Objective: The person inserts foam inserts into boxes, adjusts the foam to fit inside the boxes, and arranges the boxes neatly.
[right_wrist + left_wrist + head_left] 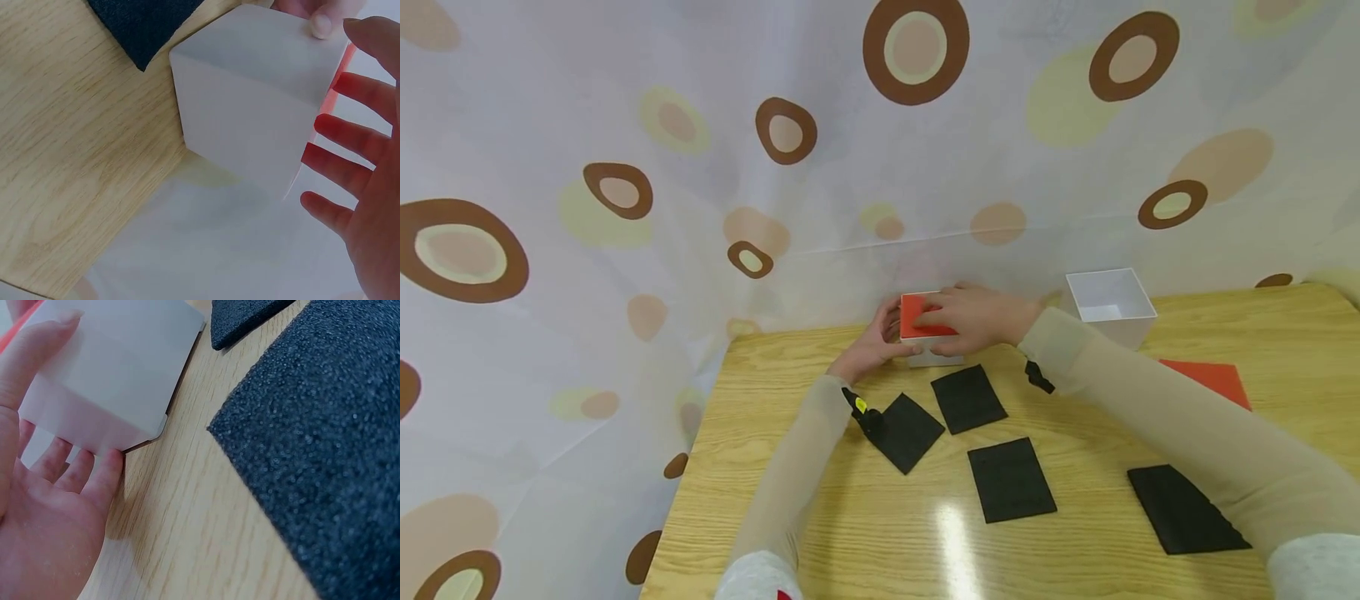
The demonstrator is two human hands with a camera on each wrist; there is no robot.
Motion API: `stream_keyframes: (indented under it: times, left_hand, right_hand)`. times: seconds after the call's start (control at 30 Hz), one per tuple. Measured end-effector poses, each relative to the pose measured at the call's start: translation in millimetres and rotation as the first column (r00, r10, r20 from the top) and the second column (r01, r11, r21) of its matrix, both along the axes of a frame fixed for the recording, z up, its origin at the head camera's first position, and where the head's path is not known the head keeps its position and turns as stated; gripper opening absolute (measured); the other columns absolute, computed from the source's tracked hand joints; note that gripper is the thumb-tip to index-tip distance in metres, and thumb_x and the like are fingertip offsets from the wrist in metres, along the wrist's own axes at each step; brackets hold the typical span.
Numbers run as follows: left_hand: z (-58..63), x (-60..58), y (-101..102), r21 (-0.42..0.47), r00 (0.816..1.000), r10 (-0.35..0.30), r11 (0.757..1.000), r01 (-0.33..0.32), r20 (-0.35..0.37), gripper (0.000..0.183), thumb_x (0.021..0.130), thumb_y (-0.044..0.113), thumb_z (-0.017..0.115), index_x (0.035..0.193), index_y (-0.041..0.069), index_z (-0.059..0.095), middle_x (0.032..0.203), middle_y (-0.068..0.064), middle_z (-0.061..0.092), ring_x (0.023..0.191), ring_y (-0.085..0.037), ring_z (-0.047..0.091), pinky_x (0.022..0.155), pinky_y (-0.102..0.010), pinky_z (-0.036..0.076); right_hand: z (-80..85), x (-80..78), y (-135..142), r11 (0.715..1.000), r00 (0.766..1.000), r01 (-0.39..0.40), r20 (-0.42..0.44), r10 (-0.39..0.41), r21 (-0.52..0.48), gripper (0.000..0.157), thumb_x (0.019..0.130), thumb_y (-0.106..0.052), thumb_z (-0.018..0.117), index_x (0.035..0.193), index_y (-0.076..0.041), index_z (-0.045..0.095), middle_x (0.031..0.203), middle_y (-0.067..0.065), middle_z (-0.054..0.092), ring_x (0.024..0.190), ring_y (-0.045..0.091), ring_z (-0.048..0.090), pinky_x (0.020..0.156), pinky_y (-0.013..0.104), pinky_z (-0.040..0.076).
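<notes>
A white box [936,354] stands at the back edge of the wooden table, with a red square [911,312] at its top. My left hand [869,347] holds the box from the left, the thumb across the front face and the fingers along the side. In the left wrist view those fingertips touch the box wall [125,356] near its lower edge. My right hand [983,317] lies over the top, its spread fingers touching the red square. The right wrist view shows these fingers [340,169] fairly straight along the top. Part of the red square is hidden under them.
Several black foam squares [1011,482] lie on the table [850,533] in front of the box. A second, open white box [1122,332] stands at the back right. Nearer lies another red square [1213,380], partly behind my right sleeve. A patterned curtain [850,183] hangs behind.
</notes>
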State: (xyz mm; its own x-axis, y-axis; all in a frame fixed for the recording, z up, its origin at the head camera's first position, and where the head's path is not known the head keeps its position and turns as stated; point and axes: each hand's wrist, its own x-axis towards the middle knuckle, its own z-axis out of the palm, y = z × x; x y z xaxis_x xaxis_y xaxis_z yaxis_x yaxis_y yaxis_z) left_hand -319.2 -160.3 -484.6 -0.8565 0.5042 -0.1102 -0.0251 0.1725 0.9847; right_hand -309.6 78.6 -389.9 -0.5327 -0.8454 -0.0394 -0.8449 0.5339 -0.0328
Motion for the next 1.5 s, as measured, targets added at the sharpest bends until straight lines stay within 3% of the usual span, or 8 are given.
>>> stream_keyframes:
  times: [0.33,1.03,1.5]
  left_hand:
    - [-0.3,0.4,-2.5,0.007,1.0,0.008,1.0,-0.008,0.014,0.093,0.096,0.003,0.073,0.165,0.019,0.012,0.168,-0.003,0.027,0.157,-0.022,0.024,0.127,-0.041,0.023]
    - [-1.5,0.0,0.4,0.009,1.0,0.013,1.0,-0.013,0.003,0.097,0.094,-0.001,0.074,0.165,0.019,0.012,0.168,-0.005,0.028,0.157,-0.023,0.025,0.126,-0.04,0.025]
    - [0.4,-0.1,1.6,-0.001,1.0,0.007,1.0,-0.007,0.002,0.097,0.095,-0.001,0.073,0.166,0.02,0.01,0.169,-0.006,0.026,0.157,-0.025,0.025,0.127,-0.041,0.024]
  right_hand:
    - [-9.7,0.6,3.9,0.999,1.0,0.029,-0.011,-0.028,0.036,0.055,0.099,-0.047,0.066,0.146,-0.019,0.062,0.14,0.013,0.061,0.127,0.038,0.058,0.11,0.062,0.039]
    - [-16.6,3.7,2.2,0.991,0.995,0.031,-0.096,-0.019,0.129,0.057,0.099,-0.056,0.062,0.145,-0.023,0.064,0.136,0.011,0.063,0.131,0.038,0.053,0.116,0.068,0.03]
    - [-21.9,1.6,3.3,0.995,0.996,0.048,-0.08,-0.041,0.09,0.054,0.099,-0.056,0.062,0.141,-0.022,0.067,0.135,0.011,0.063,0.132,0.039,0.052,0.117,0.071,0.026]
